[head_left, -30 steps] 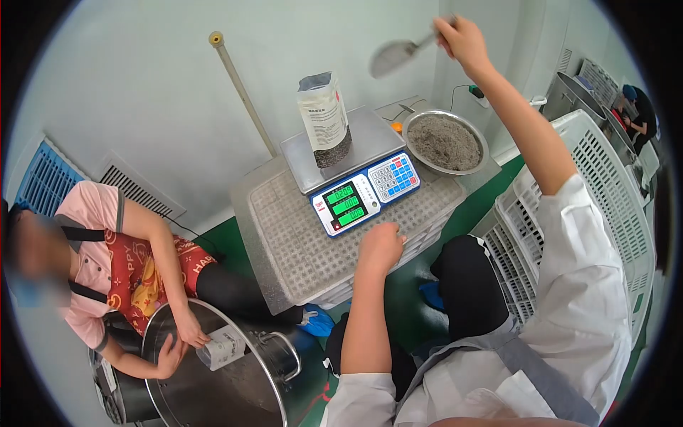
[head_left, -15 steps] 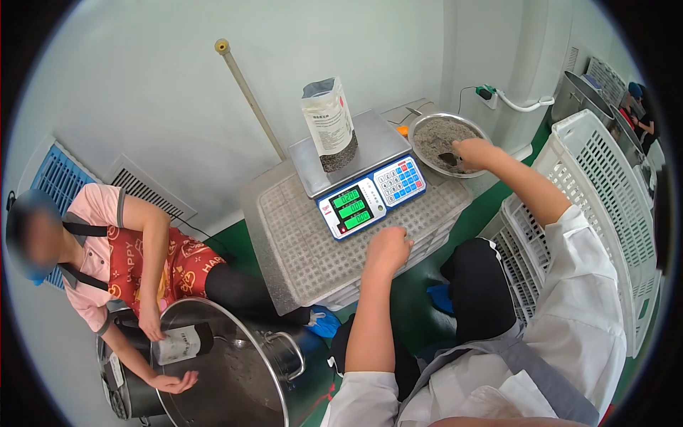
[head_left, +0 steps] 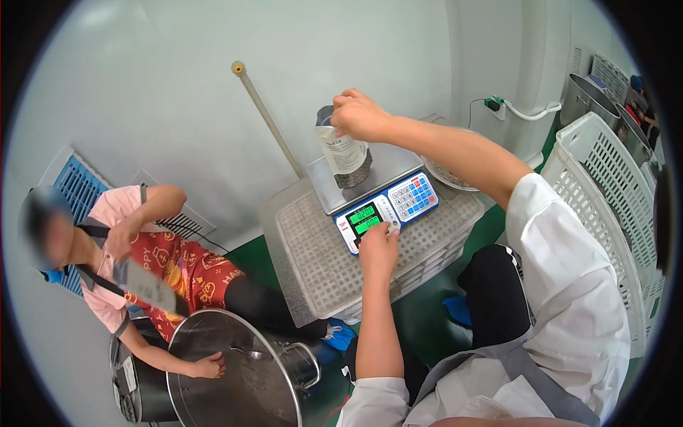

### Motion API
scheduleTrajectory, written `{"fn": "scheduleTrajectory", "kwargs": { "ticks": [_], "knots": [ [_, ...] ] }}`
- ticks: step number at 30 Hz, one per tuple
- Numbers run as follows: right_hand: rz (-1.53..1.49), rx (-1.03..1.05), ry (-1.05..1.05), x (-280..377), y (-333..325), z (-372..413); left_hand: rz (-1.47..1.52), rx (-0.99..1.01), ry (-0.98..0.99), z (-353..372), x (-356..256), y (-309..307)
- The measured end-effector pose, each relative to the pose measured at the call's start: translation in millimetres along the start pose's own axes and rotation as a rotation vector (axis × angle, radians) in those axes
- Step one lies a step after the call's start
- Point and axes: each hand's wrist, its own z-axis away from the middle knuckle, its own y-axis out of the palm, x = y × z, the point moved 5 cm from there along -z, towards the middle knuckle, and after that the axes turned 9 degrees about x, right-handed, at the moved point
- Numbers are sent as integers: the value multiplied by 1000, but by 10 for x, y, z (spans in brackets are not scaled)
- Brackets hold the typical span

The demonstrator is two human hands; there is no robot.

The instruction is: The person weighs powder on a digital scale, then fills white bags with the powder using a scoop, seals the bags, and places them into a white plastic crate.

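An upright pouch (head_left: 345, 155) with dark contents in its clear lower part stands on the steel plate of a digital scale (head_left: 409, 199). My right hand (head_left: 358, 116) reaches over the scale, its fingers closed on the pouch's top edge. My left hand (head_left: 379, 242) is at the scale's front, fingers bent over the display area, partly covering the green readouts; whether it holds anything is hard to see. Behind my right forearm, a metal bowl (head_left: 466, 186) of greyish grains is partly hidden.
The scale rests on stacked white crates (head_left: 306, 263). White perforated baskets (head_left: 580, 185) stand at the right. At the left, a co-worker in a red apron (head_left: 192, 267) holds a pouch (head_left: 149, 285) above a large steel pot (head_left: 213, 320). A pole (head_left: 267, 117) leans on the wall.
My right hand has moved left from the bowl to the pouch's top. My left hand has come up against the scale's display. The co-worker's pouch has risen away from the pot.
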Motion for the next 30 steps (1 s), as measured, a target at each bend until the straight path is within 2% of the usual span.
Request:
{"fn": "scheduleTrajectory", "kwargs": {
  "ticks": [2, 4, 5, 7, 8, 10, 11, 12, 14, 16, 18, 19, 21, 22, 24, 25, 26, 27, 28, 29, 30],
  "knots": [
    [-11, -76, -69, 178, -170, 183, 27, -90, 26, -23, 78, -100],
    [-22, -139, -131, 398, -427, 402, 129, -534, 123, 79, 63, -371],
    [-51, -177, -152, 484, -538, 525, 136, -532, 120, 77, 44, -419],
    [-112, -233, -184, 662, -664, 738, 46, -947, 308, 235, -81, -650],
    [-114, -230, -177, 746, -647, 829, 46, -940, 307, 232, -52, -634],
    [-147, -204, -210, 942, -578, 1008, 532, -664, 358, 119, 121, -529],
    [-143, -168, -216, 1050, -556, 1097, 681, -372, 251, 131, 182, -455],
    [-148, -173, -211, 1114, -525, 1182, 674, -368, 250, 189, 163, -423],
    [-175, -174, -203, 1229, -463, 1339, 920, -282, 133, 265, 215, -287],
    [-196, -156, -179, 1292, -513, 1463, 937, -275, 141, 353, 251, -222],
    [-431, 48, -105, 1314, -573, 1514, 1031, -278, 187, 432, 232, -216],
    [-431, 40, -98, 1317, -721, 1517, 1024, -271, 190, 445, 223, -222],
    [-861, 54, -8, 1235, -1027, 1527, 1014, -272, 205, 475, 213, -226],
    [-860, 48, 1, 1222, -1162, 1556, 1012, -262, 207, 482, 202, -218],
    [-1553, 120, 64, 1168, -1272, 1624, 1012, -275, 214, 487, 180, -231],
    [-1775, 339, 2, 1189, -1195, 1666, 1030, -269, 220, 498, 154, -222],
    [-1772, 326, 8, 1081, -956, 1648, 1028, -257, 225, 492, 149, -208],
    [-1144, 380, 156, 919, -537, 1626, 989, -258, 238, 489, 178, -187],
    [-515, 405, 282, 852, -498, 1623, 943, -258, 252, 491, 209, -182],
    [-512, 387, 289, 815, -502, 1660, 914, -256, 234, 490, 251, -188],
    [-863, 271, 306, 774, -528, 1700, 912, -260, 250, 489, 285, -205]
  ]
}}
